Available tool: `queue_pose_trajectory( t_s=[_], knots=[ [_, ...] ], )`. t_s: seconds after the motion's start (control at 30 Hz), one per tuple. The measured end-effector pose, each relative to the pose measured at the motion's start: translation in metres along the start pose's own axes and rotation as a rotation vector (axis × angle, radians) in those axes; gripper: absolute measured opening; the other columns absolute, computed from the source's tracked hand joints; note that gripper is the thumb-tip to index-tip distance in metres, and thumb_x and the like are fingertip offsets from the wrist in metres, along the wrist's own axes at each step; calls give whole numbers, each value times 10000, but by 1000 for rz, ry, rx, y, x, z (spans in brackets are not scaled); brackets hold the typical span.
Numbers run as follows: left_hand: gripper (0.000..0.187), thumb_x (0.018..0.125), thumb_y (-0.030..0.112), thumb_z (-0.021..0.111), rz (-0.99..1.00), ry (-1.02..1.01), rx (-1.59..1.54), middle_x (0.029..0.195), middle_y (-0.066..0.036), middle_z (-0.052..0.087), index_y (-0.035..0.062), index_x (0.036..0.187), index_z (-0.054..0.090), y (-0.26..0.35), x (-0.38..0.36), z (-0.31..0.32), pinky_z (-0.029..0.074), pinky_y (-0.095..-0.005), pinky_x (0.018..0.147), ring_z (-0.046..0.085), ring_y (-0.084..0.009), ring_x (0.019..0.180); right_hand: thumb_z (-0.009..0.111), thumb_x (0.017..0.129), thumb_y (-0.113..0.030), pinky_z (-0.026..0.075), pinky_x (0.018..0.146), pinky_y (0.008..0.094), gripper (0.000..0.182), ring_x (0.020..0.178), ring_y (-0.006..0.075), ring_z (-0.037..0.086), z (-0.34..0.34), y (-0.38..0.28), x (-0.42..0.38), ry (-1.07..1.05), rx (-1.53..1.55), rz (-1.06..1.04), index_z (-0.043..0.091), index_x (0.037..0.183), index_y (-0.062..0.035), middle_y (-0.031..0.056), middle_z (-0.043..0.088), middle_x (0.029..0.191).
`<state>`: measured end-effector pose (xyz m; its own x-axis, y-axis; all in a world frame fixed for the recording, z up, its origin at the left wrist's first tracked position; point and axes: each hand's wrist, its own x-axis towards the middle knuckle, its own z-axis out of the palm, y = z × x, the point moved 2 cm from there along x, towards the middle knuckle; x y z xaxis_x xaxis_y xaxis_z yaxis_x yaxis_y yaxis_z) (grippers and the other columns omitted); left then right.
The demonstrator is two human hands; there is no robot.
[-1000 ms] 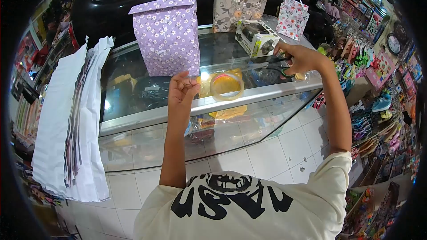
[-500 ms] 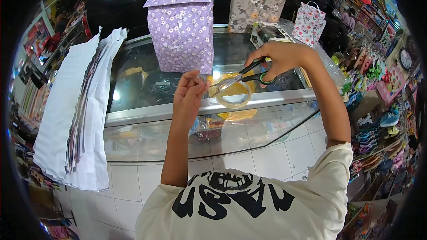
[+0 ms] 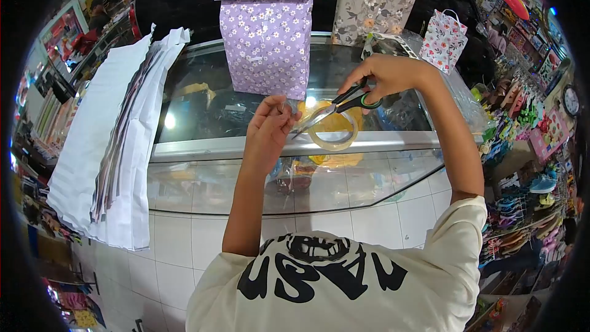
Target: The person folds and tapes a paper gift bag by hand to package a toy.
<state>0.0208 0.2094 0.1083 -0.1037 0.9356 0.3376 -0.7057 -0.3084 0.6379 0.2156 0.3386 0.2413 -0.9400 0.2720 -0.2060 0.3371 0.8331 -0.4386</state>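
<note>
My right hand (image 3: pixel 393 79) grips scissors (image 3: pixel 324 112) with black and green handles, fingers in the loops. The blades point down and left, close together, with their tips near my left hand. A roll of clear tape (image 3: pixel 335 146) overlaps the blades, below my right hand. My left hand (image 3: pixel 269 128) is closed in a pinch on a small bit of clear tape (image 3: pixel 283 107). Just beyond it stands a purple gift bag (image 3: pixel 267 43) with white flowers, its top folded over and a strip of tape on its front.
A glass display counter (image 3: pixel 203 147) with a metal edge lies before me. White paper sheets (image 3: pixel 92 129) hang over its left end. At the back are a grey floral gift bag (image 3: pixel 375 6) and a small white floral bag (image 3: pixel 444 40). Shelves of goods line the right side.
The scissor blades have closed from a wider spread. My left hand, with its bit of tape, has drawn slightly away from the blades. The view has shifted, moving the counter and bags rightward.
</note>
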Motion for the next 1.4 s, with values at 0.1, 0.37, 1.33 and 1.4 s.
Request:
queue_pose_trajectory(
  t_s=[0.1, 0.37, 1.33, 1.4],
  knots=[
    [266, 844, -23, 494, 10, -6, -15, 883, -15, 487, 22, 1106, 486, 0, -1, 0, 427, -337, 975, 517, -107, 894, 670, 672, 15, 452, 631, 271, 449, 687, 134, 535, 0, -2, 0, 1, -29, -20, 651, 1107, -94, 40, 671, 961],
    [289, 802, -36, 492, 55, 52, 23, 871, -30, 512, 40, 1080, 494, 4, -5, 0, 377, -378, 1016, 535, -124, 840, 718, 660, -28, 458, 628, 277, 438, 688, 144, 541, 0, -6, -2, 14, -88, 30, 658, 1090, -88, 47, 672, 943],
    [317, 806, 17, 514, 209, 142, -35, 937, -16, 501, 88, 1114, 491, 26, -23, -2, 470, -371, 866, 526, -120, 890, 758, 646, -105, 398, 564, 257, 483, 653, 124, 511, 8, 24, 3, -6, 39, -29, 657, 1118, -118, 38, 658, 855],
    [325, 804, 14, 515, 214, 178, -29, 933, -16, 499, 91, 1120, 489, 31, -29, 4, 473, -368, 862, 523, -117, 877, 758, 636, -99, 403, 573, 259, 500, 676, 132, 511, 11, 27, 2, 3, 70, -34, 654, 1125, -122, 46, 655, 904]
  ],
)
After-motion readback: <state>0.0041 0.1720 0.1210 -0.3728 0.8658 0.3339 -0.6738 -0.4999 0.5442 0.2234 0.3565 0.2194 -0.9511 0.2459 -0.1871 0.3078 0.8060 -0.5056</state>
